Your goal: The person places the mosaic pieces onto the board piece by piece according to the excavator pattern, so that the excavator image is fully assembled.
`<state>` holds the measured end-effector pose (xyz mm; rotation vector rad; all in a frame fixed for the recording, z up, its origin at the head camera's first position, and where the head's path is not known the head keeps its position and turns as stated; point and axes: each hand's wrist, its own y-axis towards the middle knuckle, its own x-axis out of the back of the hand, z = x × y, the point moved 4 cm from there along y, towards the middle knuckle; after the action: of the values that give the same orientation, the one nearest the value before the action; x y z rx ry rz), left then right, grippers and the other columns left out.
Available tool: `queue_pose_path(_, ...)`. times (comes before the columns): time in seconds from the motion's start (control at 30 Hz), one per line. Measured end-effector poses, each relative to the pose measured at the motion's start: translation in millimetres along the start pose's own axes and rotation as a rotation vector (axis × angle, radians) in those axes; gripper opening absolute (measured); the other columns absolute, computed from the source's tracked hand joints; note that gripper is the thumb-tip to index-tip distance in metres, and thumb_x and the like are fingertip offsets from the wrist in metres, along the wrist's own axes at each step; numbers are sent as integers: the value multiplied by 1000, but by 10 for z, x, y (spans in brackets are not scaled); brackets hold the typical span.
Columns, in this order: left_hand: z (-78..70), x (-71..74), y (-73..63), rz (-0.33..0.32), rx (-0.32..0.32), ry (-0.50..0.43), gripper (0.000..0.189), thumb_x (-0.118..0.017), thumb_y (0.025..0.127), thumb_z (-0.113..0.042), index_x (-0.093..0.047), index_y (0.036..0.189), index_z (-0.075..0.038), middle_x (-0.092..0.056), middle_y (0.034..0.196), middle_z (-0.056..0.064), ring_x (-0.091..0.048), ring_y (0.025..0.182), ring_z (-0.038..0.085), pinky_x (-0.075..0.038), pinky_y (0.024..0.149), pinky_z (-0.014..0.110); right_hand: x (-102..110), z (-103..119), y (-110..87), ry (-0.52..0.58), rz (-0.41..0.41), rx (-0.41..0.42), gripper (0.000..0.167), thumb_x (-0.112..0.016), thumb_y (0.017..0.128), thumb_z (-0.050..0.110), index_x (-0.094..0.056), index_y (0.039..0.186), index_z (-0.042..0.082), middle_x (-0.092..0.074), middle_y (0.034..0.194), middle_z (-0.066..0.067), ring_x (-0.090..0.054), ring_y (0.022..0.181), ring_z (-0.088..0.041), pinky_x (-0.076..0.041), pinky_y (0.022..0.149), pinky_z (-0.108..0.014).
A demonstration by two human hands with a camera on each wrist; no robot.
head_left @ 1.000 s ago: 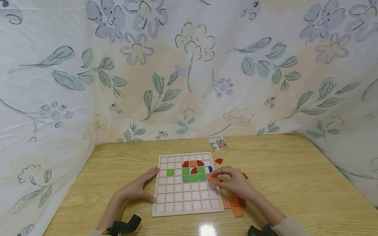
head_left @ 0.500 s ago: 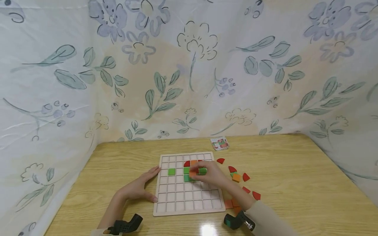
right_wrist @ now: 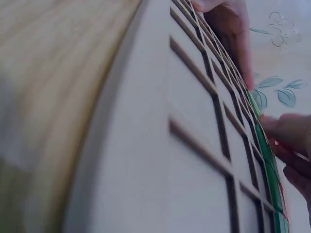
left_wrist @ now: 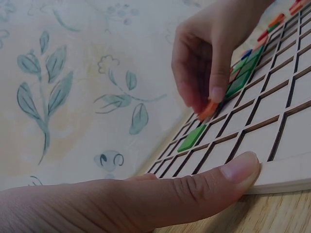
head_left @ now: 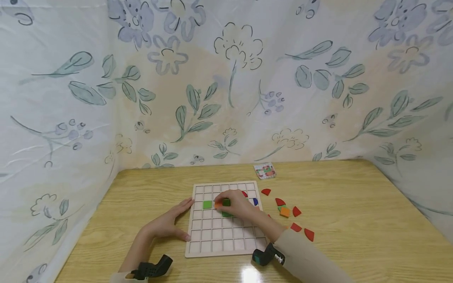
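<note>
A wooden grid board (head_left: 207, 247) lies flat on the table. My left hand (head_left: 166, 223) rests along its left edge, thumb and fingers spread apart; in the left wrist view the thumb (left_wrist: 209, 187) lies against the frame. Over the upper middle of the grid, my right hand (head_left: 238, 204) pinches an orange square tile (left_wrist: 208, 109) between thumb and fingertips. Just left of it, a light green square tile (head_left: 207, 204) sits in a cell. Darker green tiles (left_wrist: 237, 83) lie in cells under the right hand, partly hidden by it. A blue piece (head_left: 255, 201) shows near the board's right side.
Loose red, orange and green pieces lie right of the board, among them a red quarter-round piece (head_left: 309, 234) and an orange square (head_left: 284, 212). Behind the board is a small pattern card (head_left: 264, 171). A floral cloth (head_left: 244, 118) hangs behind the wooden table (head_left: 354, 204).
My right hand has moved left across the board with the orange tile, from the right edge to beside the single light green tile. My left hand has stayed on the left edge.
</note>
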<state>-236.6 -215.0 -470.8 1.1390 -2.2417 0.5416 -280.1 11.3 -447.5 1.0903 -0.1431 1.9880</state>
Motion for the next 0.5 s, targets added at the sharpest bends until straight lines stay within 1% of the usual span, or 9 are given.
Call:
queue_pose_path(0.13, 6, -11, 6, 0, -1, -2, 105, -81, 66, -38, -20, 148, -10, -9, 154, 14, -4, 139, 41, -11, 105, 63, -49, -18, 41, -27, 0, -4, 18, -71, 81, 16, -71, 98, 10, -69, 95, 1, -61, 90, -10, -49, 82, -27)
queue_pose_path(0.33, 16, -14, 13, -1, 0, -11, 105, -81, 66, -36, -21, 148, -10, -9, 154, 14, -4, 139, 41, -11, 106, 63, -78, -45, 78, -33, 4, -10, 16, -71, 81, 16, -71, 96, 11, -69, 93, 3, -59, 88, -9, -49, 80, -25)
queue_pose_path(0.5, 11, 0, 4, -3, 1, -15, 105, -82, 66, -34, -21, 148, -10, -10, 154, 14, -4, 139, 41, -11, 105, 63, -88, -43, 89, -61, 19, -4, 17, -72, 80, 17, -71, 96, 12, -69, 93, 3, -58, 90, -10, -48, 82, -27)
